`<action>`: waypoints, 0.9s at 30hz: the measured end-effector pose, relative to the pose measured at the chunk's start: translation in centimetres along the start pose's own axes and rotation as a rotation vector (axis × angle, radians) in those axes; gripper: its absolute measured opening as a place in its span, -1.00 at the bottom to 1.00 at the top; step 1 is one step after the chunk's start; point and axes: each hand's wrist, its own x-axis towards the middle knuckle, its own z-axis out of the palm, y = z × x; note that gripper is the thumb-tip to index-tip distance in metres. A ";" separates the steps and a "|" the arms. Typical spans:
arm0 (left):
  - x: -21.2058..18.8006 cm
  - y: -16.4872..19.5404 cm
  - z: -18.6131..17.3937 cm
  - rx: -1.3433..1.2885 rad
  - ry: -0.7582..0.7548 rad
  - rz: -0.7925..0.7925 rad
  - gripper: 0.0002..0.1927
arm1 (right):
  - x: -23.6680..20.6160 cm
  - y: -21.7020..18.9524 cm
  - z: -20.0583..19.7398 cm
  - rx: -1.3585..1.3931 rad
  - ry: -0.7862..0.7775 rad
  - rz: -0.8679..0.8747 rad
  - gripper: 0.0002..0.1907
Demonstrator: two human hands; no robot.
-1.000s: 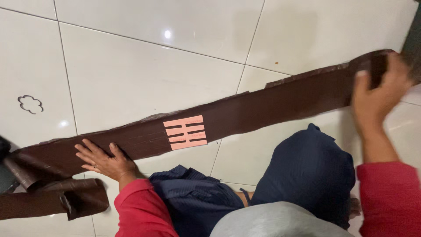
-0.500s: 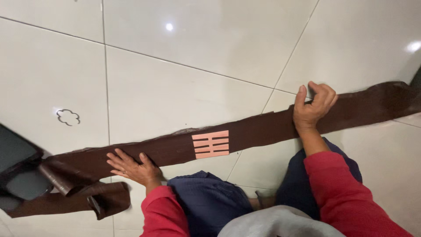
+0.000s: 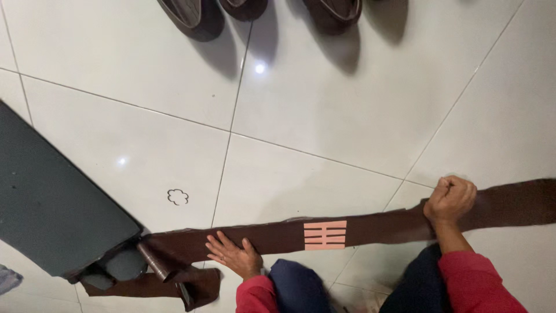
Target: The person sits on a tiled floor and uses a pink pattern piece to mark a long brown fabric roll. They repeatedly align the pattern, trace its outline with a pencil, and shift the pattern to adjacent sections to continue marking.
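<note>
Glossy white floor tiles (image 3: pixel 324 116) carry a long brown fabric strip (image 3: pixel 376 226) with a pink striped label (image 3: pixel 325 235), running toward the right edge. Left hand (image 3: pixel 231 255) lies spread flat on it; right hand (image 3: pixel 450 198) is fisted around it. Smoothing seems underway; the next move calls for even tension.

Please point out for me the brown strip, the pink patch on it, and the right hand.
brown strip (image 3: pixel 272 236): head view, bare middle stretch.
pink patch (image 3: pixel 325 235): head view, its centre.
right hand (image 3: pixel 450 198): head view, back of the closed fist on the strip.
</note>
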 end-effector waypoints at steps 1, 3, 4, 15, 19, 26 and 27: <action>0.3 0.4 0.0 -0.001 0.005 0.000 -0.16 | 0.1 0.0 0.1 -0.017 -0.017 0.016 -0.91; -0.1 0.3 -0.2 0.002 0.002 0.003 -0.16 | -0.1 -0.1 0.0 0.023 -0.032 0.017 -0.90; -0.1 0.3 -0.3 0.002 0.003 0.004 -0.16 | -0.2 -0.1 0.0 0.041 -0.034 0.018 -0.86; -4.3 -3.3 0.4 -0.053 0.013 0.011 -0.16 | -5.8 2.5 -0.6 -0.056 -0.060 0.013 -0.88; -5.7 -4.1 0.8 -0.030 -0.017 -0.010 -0.14 | -6.6 4.1 -0.4 -0.050 -0.024 0.014 -0.96; -10.3 -5.5 1.2 -0.034 0.013 0.029 -0.14 | -9.9 6.3 -1.9 0.119 0.063 -0.129 -0.89; -10.9 -5.7 1.0 -0.030 0.021 0.029 -0.14 | -10.3 6.6 -2.3 0.123 0.052 -0.135 -0.88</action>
